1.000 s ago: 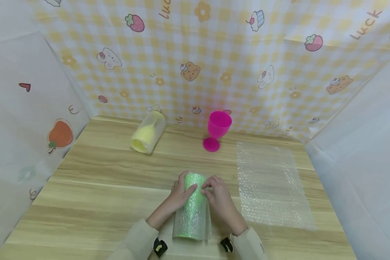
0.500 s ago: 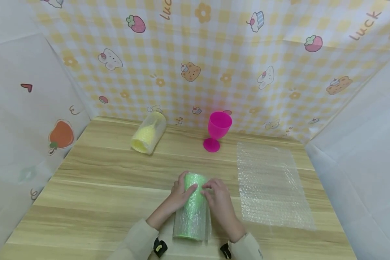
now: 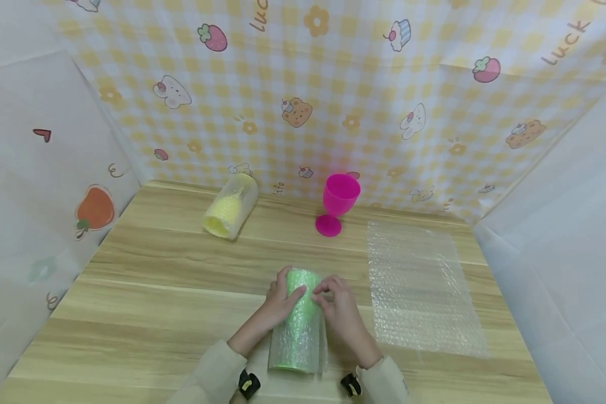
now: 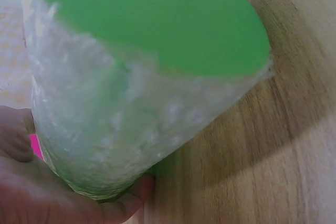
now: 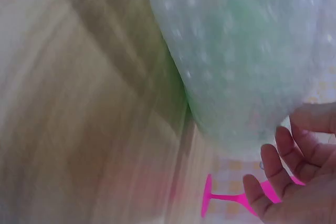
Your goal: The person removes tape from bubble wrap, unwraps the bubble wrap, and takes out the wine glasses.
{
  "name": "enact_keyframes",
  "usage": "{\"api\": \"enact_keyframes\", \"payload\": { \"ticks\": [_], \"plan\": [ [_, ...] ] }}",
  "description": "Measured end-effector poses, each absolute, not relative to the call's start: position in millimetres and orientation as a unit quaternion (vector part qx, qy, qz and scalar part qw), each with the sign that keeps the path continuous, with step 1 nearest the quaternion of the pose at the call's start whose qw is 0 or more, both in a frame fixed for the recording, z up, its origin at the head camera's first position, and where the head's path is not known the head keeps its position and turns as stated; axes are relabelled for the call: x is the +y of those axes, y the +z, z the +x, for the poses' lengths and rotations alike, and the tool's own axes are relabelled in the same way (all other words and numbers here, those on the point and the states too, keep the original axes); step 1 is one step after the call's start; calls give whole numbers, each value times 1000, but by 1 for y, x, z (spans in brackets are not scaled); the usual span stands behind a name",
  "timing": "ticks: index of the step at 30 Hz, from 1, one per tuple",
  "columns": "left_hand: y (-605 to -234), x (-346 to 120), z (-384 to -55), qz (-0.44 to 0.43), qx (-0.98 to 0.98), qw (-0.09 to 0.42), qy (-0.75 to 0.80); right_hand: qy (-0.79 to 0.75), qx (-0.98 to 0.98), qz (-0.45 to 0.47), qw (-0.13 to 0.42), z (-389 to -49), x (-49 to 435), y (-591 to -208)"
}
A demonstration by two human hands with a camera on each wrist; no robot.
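Observation:
A green goblet [image 4: 173,19] lies on its side, rolled in bubble wrap [image 3: 298,331], near the table's front. Its round base shows at the near end in the left wrist view, and the stem shows dimly through the wrap. My left hand [image 3: 278,300] grips the roll's far end from the left, thumb over the top. On the right side, my right hand [image 3: 340,308] pinches the wrap's edge with thumb and index finger. The other right fingers [image 5: 270,166] are spread loosely in the right wrist view.
A pink goblet [image 3: 340,194] stands upright at the back. To its left lies a yellow goblet [image 3: 227,210] rolled in bubble wrap. A flat bubble wrap sheet [image 3: 424,292] lies on the right of the wooden table [image 3: 156,325]. Cloth walls [image 3: 333,84] enclose the back and sides.
My right wrist shifts very slightly. Both hands stay at the wrapped green goblet, which keeps its place.

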State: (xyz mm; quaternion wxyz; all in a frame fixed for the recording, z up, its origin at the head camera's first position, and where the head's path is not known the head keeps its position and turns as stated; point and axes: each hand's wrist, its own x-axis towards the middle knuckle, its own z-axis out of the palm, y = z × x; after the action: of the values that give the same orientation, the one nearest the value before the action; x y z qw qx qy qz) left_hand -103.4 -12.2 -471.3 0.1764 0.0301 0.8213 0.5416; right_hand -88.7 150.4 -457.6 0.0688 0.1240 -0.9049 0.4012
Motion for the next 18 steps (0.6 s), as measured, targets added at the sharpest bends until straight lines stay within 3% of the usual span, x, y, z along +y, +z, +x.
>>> {"api": "enact_keyframes", "payload": {
  "ticks": [12, 15, 18],
  "plan": [
    [-471, -13, -104, 35, 819, 181, 544, 420, -892, 169, 1, -100, 160, -451],
    [-471, -14, -104, 42, 817, 183, 545, 416, -896, 154, 12, -97, 158, -452],
    [-472, -16, -104, 49, 813, 189, 549, 387, -908, 151, 59, -90, 154, -455]
  ]
}}
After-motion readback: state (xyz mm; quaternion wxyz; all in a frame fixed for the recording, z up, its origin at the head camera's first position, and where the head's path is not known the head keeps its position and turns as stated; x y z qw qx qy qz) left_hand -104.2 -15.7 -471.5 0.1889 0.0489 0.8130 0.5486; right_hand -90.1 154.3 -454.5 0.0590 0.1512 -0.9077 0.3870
